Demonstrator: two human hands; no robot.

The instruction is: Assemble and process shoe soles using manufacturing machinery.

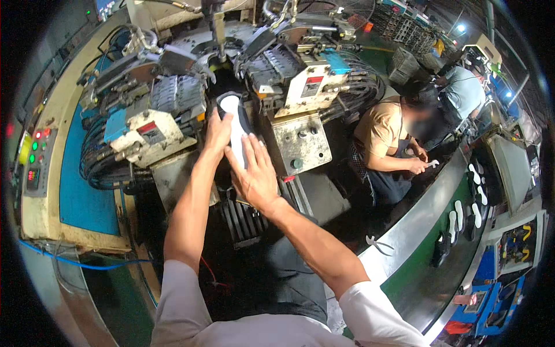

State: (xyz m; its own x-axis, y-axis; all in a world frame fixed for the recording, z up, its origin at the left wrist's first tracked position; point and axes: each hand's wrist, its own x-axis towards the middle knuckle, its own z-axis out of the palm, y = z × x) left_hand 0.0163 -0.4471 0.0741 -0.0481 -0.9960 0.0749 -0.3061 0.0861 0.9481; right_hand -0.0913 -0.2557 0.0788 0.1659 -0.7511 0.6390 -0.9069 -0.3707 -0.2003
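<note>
A dark shoe upper with a white sole-shaped bottom (231,105) lies bottom up at the middle of the machine, one end close to the dark opening under the central rod. Wrapped round its left side is my left hand (217,134), the thumb near the white bottom. My right hand (257,176) holds the nearer end, with the thumb to the left and the long fingers laid over the white bottom and the right side. My palms hide part of the shoe's near end. Clamp-like machine arms (199,66) flank its far end.
Metal machine blocks with hoses stand on both sides (153,124) (312,87). A control panel (37,156) with lit buttons is at far left. At right, a co-worker (384,136) bends beside a conveyor (419,248) carrying several white-bottomed shoes (452,225). Pincers (378,244) lie on its metal edge.
</note>
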